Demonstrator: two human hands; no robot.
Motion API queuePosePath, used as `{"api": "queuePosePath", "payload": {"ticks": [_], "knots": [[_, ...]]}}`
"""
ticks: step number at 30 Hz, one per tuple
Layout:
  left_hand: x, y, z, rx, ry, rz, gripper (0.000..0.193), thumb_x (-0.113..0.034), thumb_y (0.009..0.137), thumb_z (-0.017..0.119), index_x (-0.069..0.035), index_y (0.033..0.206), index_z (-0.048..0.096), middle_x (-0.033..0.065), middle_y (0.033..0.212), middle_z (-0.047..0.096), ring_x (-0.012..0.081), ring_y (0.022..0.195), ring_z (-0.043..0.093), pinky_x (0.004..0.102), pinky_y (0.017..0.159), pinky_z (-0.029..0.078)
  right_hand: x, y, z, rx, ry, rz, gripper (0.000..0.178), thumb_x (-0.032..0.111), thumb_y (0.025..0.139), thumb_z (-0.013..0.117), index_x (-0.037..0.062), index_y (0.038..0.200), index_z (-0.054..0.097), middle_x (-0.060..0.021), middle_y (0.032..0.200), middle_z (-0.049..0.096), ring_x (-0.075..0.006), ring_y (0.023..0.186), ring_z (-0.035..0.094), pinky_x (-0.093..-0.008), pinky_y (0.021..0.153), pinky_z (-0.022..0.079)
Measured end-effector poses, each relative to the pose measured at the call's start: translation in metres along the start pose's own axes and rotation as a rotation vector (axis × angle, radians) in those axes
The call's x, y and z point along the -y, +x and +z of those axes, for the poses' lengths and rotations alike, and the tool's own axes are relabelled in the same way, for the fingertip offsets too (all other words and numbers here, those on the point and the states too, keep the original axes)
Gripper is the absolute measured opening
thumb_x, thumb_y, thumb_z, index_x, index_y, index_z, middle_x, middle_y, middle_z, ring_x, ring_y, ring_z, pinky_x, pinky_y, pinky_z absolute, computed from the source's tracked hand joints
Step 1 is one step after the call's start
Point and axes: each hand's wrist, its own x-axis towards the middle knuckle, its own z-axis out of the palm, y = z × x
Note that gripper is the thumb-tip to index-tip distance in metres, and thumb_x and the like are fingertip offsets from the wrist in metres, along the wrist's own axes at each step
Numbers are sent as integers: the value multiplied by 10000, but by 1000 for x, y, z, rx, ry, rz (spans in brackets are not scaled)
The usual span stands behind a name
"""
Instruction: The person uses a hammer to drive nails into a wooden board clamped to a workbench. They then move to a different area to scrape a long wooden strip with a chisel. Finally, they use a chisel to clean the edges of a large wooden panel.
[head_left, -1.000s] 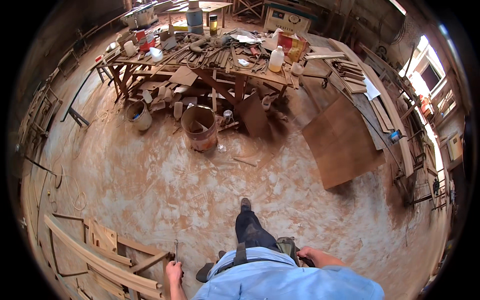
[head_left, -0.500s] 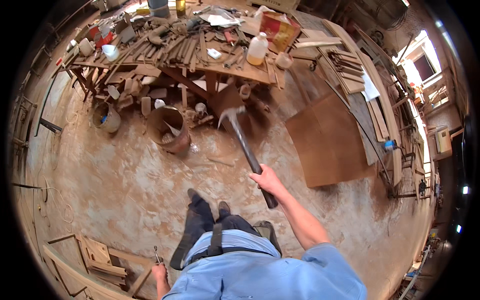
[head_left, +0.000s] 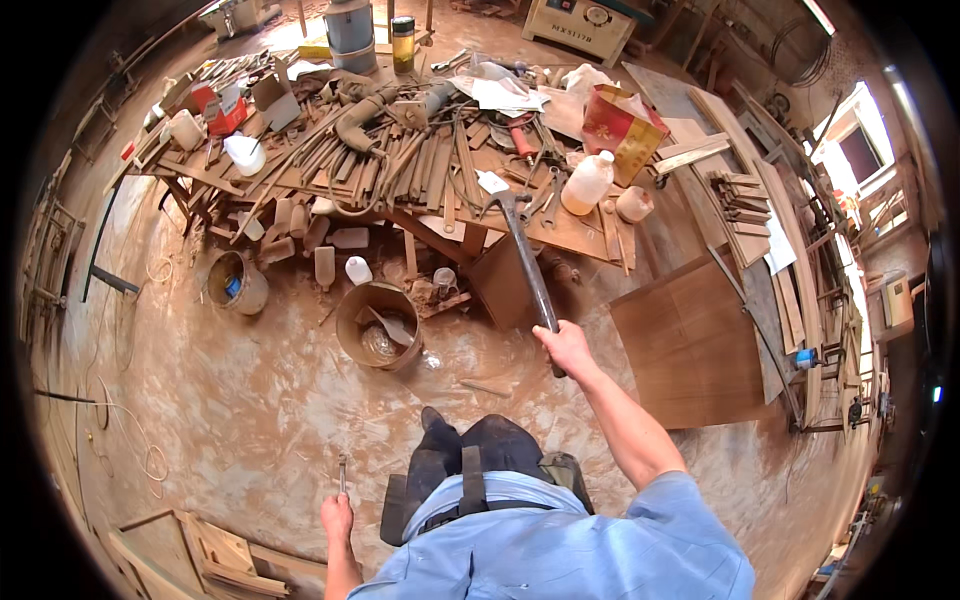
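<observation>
Clasping a dark hammer [head_left: 531, 268] is the right grip [head_left: 566, 348]; left grip [head_left: 337, 516] pinches what seems a wrench [head_left: 342, 476].

Harsh daylight burns out the window [head_left: 855, 145] on my right, while soft, moderate light reaches the floor [head_left: 300, 410] before me. Beneath the table [head_left: 585, 238] shadow gathers. A pale sheen runs along the hammer [head_left: 531, 272] in my right hand [head_left: 566, 349]. Straight edges bow toward the black, fisheye-curved rim, where detail smears
</observation>
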Motion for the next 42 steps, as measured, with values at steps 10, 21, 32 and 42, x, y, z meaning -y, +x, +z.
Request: {"api": "queuePosePath", "payload": {"ticks": [10,21,32,42], "knots": [[-254,53,-50,91,-280,61,232,-193,873,596,34,863,643,82,589,573,146,572,564,337,552,462,60,193,-10,-7,-77,-88,322,327,852,685,37,760,578,-32,594,569,-128,463,551,-304,442,446],[-490,114,14,177,-318,356,314,-271,996,471,-1,877,579,75,602,552,157,536,545,330,517,429,72,289,-53,-109,-645,-215,380,325,830,699,24,1035,592,-211,928,652,-378,897,633,-465,781,492],[-639,240,86,70,-292,405,247,-229,945,525,-1,963,619,66,682,582,166,589,549,332,567,448,0,174,-82,-73,-323,-367,389,191,838,685,-13,1149,572,-187,1001,598,-322,921,600,-399,798,490],[-644,166,92,588,-397,366,282,-146,933,550,-23,1183,596,67,799,656,122,744,601,281,690,495,-63,59,-37,171,89,161,275,185,881,631,-7,1077,645,-152,933,668,-220,855,649,-332,751,509]]}}
